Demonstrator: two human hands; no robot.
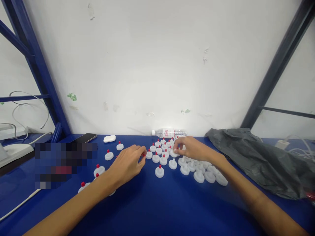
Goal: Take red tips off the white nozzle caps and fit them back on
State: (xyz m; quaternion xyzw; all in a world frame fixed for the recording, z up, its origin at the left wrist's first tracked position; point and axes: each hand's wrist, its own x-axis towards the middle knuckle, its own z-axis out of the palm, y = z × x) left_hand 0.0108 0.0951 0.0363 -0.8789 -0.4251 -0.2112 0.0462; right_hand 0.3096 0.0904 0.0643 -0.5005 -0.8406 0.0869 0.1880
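Note:
My left hand (130, 162) is closed in a pinch, with a bit of a small red cap (144, 154) showing at its fingertips. Just beside them stands a round white lid with a red tip (149, 154). My right hand (188, 146) curls its thumb and fingers onto a white lid (173, 153) among the group; its top is partly hidden by the fingers. Several red-tipped white lids (159, 171) stand between my hands. Under my right wrist lie several plain white lids with bare spouts (199, 177). More red-tipped lids (99, 170) sit around my left forearm, which partly covers them.
A clear plastic bottle (169, 133) lies against the wall. At the back left are a white case (109, 139) and a dark phone (86, 137). A grey plastic bag (256, 160) covers the right side. Cables and a white power strip (17, 154) are at far left.

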